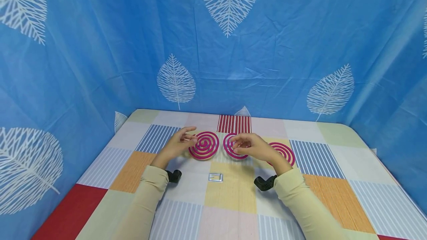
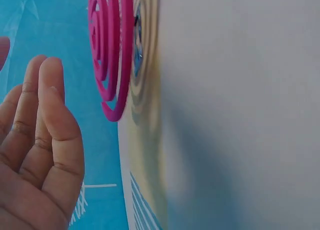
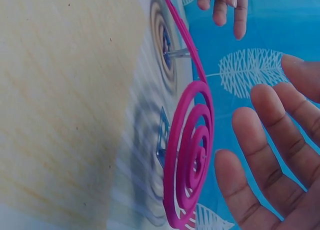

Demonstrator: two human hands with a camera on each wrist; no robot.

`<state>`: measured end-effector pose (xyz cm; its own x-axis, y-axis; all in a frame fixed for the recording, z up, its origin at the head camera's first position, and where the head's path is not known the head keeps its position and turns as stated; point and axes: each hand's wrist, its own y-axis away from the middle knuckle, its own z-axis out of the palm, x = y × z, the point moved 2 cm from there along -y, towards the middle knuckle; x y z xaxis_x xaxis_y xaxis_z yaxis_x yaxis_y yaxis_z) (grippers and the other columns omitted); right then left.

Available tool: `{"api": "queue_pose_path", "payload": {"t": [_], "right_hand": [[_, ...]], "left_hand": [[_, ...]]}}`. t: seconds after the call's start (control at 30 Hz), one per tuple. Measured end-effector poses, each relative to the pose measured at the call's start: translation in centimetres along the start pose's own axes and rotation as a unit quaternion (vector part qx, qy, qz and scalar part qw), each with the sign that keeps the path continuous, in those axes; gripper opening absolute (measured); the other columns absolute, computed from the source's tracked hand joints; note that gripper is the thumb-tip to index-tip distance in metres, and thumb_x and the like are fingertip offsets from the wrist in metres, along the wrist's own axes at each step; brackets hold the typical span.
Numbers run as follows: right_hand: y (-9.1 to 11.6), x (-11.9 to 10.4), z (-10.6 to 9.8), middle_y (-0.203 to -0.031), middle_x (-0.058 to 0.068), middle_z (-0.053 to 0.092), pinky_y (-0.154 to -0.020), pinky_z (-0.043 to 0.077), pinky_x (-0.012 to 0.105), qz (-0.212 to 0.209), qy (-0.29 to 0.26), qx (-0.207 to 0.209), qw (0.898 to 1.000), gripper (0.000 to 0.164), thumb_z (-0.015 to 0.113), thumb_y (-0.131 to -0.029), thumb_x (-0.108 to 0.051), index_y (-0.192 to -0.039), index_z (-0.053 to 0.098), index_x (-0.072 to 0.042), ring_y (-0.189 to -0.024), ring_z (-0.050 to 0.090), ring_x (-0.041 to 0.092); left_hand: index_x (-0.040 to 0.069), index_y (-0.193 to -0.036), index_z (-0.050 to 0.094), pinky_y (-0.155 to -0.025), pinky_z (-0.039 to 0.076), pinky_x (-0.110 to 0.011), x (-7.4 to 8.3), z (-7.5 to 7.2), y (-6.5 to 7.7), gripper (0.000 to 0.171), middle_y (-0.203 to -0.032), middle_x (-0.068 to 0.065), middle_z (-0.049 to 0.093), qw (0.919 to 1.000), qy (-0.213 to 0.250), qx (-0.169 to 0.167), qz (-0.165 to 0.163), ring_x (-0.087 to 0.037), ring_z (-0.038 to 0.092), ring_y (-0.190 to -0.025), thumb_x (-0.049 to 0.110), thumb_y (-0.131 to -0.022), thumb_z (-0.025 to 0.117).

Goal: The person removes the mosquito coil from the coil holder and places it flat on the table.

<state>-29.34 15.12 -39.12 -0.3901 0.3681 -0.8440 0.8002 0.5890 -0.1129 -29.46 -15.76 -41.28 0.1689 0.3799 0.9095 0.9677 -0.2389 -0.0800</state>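
Three pink mosquito coils stand in a row across the table. My left hand [image 1: 178, 145] hovers beside the left coil [image 1: 204, 143], fingers loosely bent and holding nothing. Over the middle coil [image 1: 227, 146] is my right hand [image 1: 256, 147], which partly covers it in the head view. The right coil [image 1: 282, 150] lies partly behind my right wrist. In the right wrist view, small metal stands [image 3: 162, 135] prop coils up off the cloth, and a gap shows between my relaxed fingers [image 3: 250, 132] and the nearer coil. The left wrist view shows my left fingers [image 2: 50, 100] apart from its coil.
A flat metal coil stand [image 1: 215, 177] lies on the patchwork tablecloth [image 1: 230, 195] between my forearms. Blue curtains [image 1: 213, 66] with white leaf prints hang behind the table and on both sides. A dark wrist device [image 1: 265, 183] is on each wrist.
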Motion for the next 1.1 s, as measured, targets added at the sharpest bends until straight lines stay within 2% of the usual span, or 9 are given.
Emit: {"api": "queue_pose_path", "payload": {"t": [0.13,0.37,0.43,0.6,0.77,0.9,0.97,1.1], "right_hand": [[-0.5,0.0,0.3,-0.106,0.011,0.075,-0.086,0.056,0.026,-0.001,0.005,0.009,1.000,0.032,0.074,-0.098,0.000,-0.128,0.069,0.011,-0.100,0.067,0.019],[-1.4,0.1,0.9,-0.105,0.014,0.076,-0.081,0.056,0.027,0.012,-0.003,0.016,1.000,0.034,0.074,-0.098,0.000,-0.129,0.069,0.011,-0.098,0.069,0.019],[-1.6,0.1,1.1,-0.105,0.015,0.076,-0.083,0.056,0.027,0.013,-0.001,0.015,1.000,0.034,0.074,-0.098,0.000,-0.129,0.068,0.012,-0.099,0.070,0.020],[-2.2,0.0,1.5,-0.105,0.015,0.075,-0.082,0.056,0.026,0.021,-0.004,0.016,1.000,0.035,0.073,-0.098,0.002,-0.130,0.067,0.013,-0.097,0.068,0.019],[-2.7,-0.3,1.7,-0.100,0.013,0.072,-0.069,0.054,0.025,0.048,-0.015,0.020,0.999,0.037,0.073,-0.097,0.003,-0.131,0.066,0.013,-0.080,0.061,0.014],[-3.1,-0.2,1.9,-0.097,0.011,0.074,-0.065,0.054,0.027,0.064,-0.007,0.018,0.998,0.039,0.075,-0.096,0.002,-0.133,0.066,0.011,-0.072,0.059,0.013],[-3.3,-0.2,1.9,-0.096,0.010,0.074,-0.063,0.053,0.028,0.073,0.000,0.016,0.997,0.040,0.076,-0.096,0.001,-0.134,0.066,0.010,-0.069,0.059,0.013],[-3.5,-0.1,2.0,-0.093,0.008,0.073,-0.059,0.050,0.027,0.091,0.013,0.016,0.996,0.042,0.077,-0.096,0.001,-0.136,0.066,0.009,-0.064,0.055,0.012]], "left_hand": [[-0.007,-0.157,0.047,-0.097,0.058,-0.044,-0.4,-0.2,0.0,0.057,-0.128,-0.029,0.069,0.9999,0.001,-0.005,-0.014,-0.042,0.067,-0.121,0.009,-0.106,0.066],[-0.008,-0.159,0.043,-0.075,0.056,-0.036,-0.7,-0.6,0.4,0.060,-0.122,-0.029,0.068,0.9993,0.015,-0.018,-0.030,-0.034,0.070,-0.095,0.012,-0.107,0.065],[-0.009,-0.159,0.042,-0.072,0.056,-0.033,-0.7,-0.6,0.5,0.060,-0.122,-0.030,0.068,0.9992,0.016,-0.019,-0.032,-0.032,0.070,-0.092,0.011,-0.107,0.065],[-0.008,-0.157,0.046,-0.070,0.054,-0.031,-0.8,-0.7,0.6,0.058,-0.121,-0.028,0.068,0.9984,0.017,-0.004,-0.053,-0.027,0.066,-0.087,0.010,-0.106,0.067],[-0.010,-0.156,0.045,-0.073,0.052,-0.032,-1.0,-1.0,0.8,0.059,-0.118,-0.027,0.068,0.9970,0.011,0.001,-0.077,-0.025,0.064,-0.088,0.009,-0.105,0.067],[-0.011,-0.157,0.043,-0.073,0.053,-0.032,-1.1,-1.1,0.8,0.061,-0.121,-0.028,0.068,0.9959,-0.008,-0.006,-0.090,-0.024,0.064,-0.091,0.010,-0.105,0.067],[-0.011,-0.157,0.043,-0.070,0.053,-0.031,-1.2,-1.1,0.8,0.061,-0.119,-0.027,0.068,0.9948,-0.019,-0.008,-0.099,-0.022,0.063,-0.086,0.010,-0.105,0.067],[-0.010,-0.158,0.042,-0.065,0.050,-0.027,-1.2,-1.0,0.8,0.062,-0.103,-0.015,0.068,0.9930,-0.019,-0.001,-0.116,-0.015,0.056,-0.074,0.008,-0.104,0.067]]}}
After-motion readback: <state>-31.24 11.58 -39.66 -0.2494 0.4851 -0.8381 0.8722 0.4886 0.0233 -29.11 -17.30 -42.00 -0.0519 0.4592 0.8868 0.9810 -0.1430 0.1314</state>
